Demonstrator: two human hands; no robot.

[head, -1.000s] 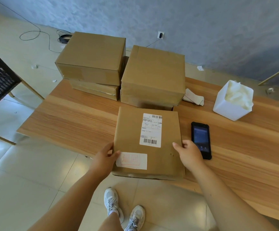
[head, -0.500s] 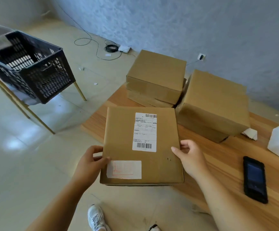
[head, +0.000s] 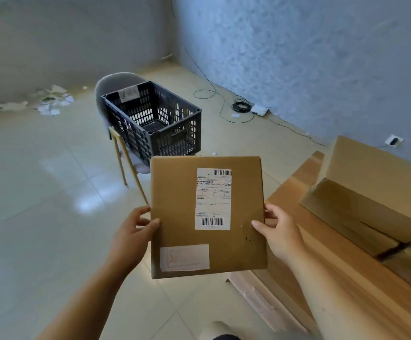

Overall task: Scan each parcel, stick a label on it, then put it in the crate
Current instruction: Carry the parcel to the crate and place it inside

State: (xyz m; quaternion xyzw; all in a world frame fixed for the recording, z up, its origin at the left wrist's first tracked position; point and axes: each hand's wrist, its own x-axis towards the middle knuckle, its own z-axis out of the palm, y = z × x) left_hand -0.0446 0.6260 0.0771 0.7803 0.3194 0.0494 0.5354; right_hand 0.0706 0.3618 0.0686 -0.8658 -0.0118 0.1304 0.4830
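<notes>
A flat brown cardboard parcel [head: 175, 217] hangs in the air over the floor, left of the table. It carries a white shipping label with barcodes [head: 213, 198] and a pale label with red print [head: 184, 257] near its front left corner. My left hand [head: 133, 231] grips its left edge, thumb on top. My right hand [head: 278, 231] grips its right edge the same way. Beyond the parcel, a black perforated crate [head: 155, 123] sits on a chair; its inside looks bare.
The wooden table [head: 322, 278] runs along the right with brown cardboard boxes [head: 371, 192] stacked on it. A coiled cable [head: 241, 107] and a white adapter lie on the tiled floor by the blue wall. Paper scraps [head: 50, 104] litter the far left floor.
Both hands lifted the parcel off the table and swung it left. My view turned left with it, so the crate came to the middle and the phone and white box dropped out of sight.
</notes>
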